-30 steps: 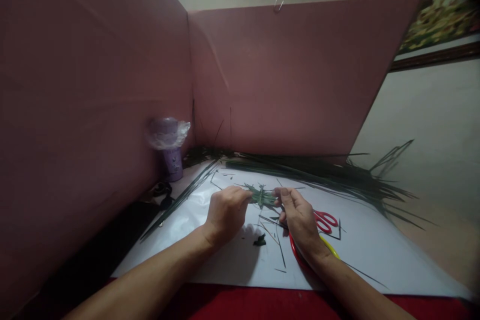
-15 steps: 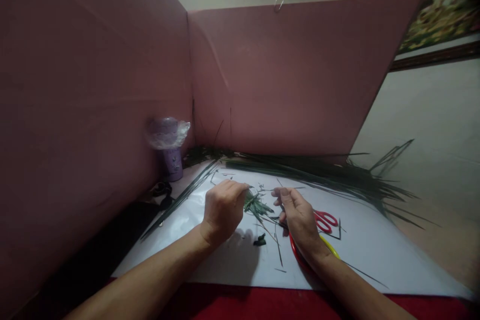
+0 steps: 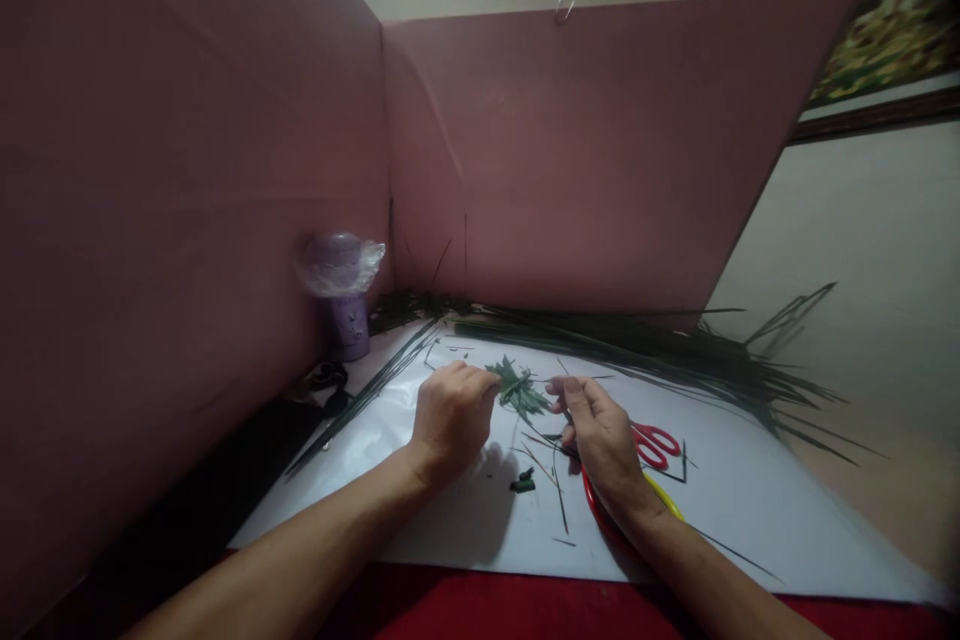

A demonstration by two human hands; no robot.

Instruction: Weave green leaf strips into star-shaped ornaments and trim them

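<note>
A small green leaf piece with many pointed tips [image 3: 523,392] is between my two hands, above the white sheet [image 3: 750,520]. My left hand [image 3: 456,415] is closed in a pinch, its fingertips at the left edge of the leaf piece. My right hand [image 3: 600,430] has thumb and forefinger pressed together just right of it; whatever they hold is too thin to make out. Red-handled scissors [image 3: 656,445] lie beside my right hand. Under that wrist are a red curved handle [image 3: 596,505] and a yellow one [image 3: 663,494], partly hidden.
Long green leaves [image 3: 630,340] lie along the back. More thin strips [image 3: 367,385] run down the left side. A purple cup [image 3: 349,325] with clear plastic stands back left. Small dark green scraps [image 3: 523,482] lie near the front, and pink panels [image 3: 585,160] rise behind.
The leaf piece has turned and now shows its spread tips more fully. Both hands stay in nearly the same place, and the whole view has shifted slightly.
</note>
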